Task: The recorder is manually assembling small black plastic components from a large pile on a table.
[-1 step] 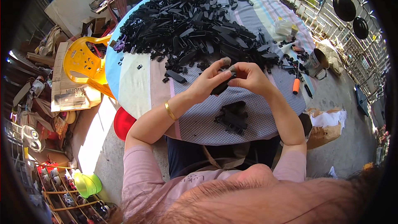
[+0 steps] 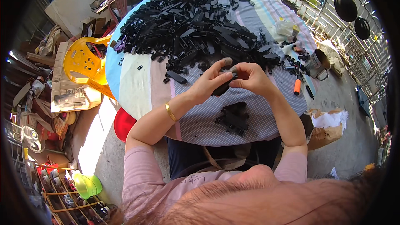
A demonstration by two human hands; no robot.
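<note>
One black plastic part, elongated, dark and matte, held over the table near its front edge, between both hands. Left hand: fingers curled, thumb and fingertips pinching the part's upper end. Right hand: fingers bent, pinching the same part from the other side. Small stack of like parts just below; large black heap beyond. Orange marker to the right.

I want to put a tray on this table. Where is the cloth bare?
Bare cloth lies left of the left hand, between the big black heap and the table's near-left edge. The far half is crowded; the small pile sits under the right hand.
</note>
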